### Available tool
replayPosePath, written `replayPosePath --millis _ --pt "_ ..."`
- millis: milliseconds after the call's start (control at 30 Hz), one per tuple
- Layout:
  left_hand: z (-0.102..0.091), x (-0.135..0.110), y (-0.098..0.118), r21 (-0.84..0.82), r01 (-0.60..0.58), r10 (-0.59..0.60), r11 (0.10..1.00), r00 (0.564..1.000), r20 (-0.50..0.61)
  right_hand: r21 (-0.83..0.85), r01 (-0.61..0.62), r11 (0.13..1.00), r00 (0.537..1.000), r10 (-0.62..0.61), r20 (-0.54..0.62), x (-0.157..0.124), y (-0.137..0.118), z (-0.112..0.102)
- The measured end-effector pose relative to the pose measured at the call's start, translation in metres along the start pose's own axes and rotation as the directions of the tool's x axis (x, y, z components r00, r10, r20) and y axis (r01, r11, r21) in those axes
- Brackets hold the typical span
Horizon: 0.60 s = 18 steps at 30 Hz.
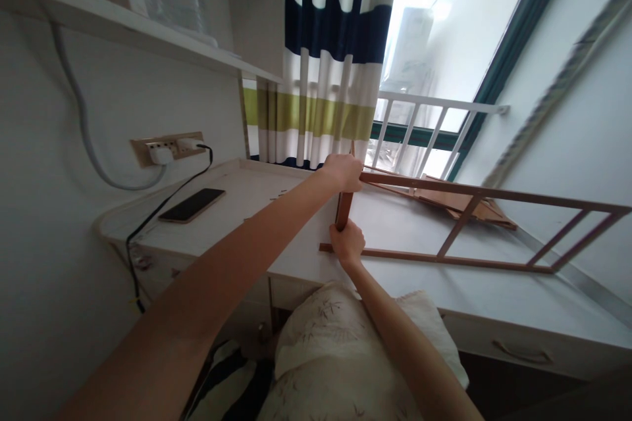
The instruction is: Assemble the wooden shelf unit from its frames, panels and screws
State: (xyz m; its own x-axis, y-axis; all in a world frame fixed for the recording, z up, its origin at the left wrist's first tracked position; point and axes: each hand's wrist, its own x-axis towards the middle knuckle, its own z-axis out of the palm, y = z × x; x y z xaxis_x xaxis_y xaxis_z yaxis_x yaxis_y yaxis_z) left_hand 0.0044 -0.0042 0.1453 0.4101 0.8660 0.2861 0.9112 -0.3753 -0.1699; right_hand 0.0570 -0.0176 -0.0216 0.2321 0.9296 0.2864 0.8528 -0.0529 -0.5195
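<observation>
A long brown wooden frame (457, 260) with two rails and several crosspieces rests on the white desk, stretching away to the right. At its near left end, a short brown wooden board (344, 209) spans between the two rails. My left hand (343, 172) is closed around the far end of this board, where it meets the far rail. My right hand (348, 241) grips the board's near end beside the near rail, fingers wrapped round. The joints under both hands are hidden.
A phone (192, 204) and several small dark pieces (279, 195) lie left on the white desk (291, 256). More flat brown boards (459, 200) lie behind the frame. A black cable (170, 194) runs from the wall socket (168, 147). A curtain (330, 33) hangs behind.
</observation>
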Motion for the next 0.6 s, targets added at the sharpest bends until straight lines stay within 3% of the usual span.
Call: replayPosePath --millis 400,600 --pt "0.003 0.002 0.005 -0.037 0.096 -0.096 0.995 0.995 -0.002 -0.071 0.052 0.996 0.998 -0.049 0.048 -0.002 0.002 -0.001" --pt "0.005 0.002 0.006 -0.065 0.117 -0.117 0.991 0.993 0.0 -0.126 0.197 0.972 0.974 -0.18 0.135 0.004 0.019 -0.01"
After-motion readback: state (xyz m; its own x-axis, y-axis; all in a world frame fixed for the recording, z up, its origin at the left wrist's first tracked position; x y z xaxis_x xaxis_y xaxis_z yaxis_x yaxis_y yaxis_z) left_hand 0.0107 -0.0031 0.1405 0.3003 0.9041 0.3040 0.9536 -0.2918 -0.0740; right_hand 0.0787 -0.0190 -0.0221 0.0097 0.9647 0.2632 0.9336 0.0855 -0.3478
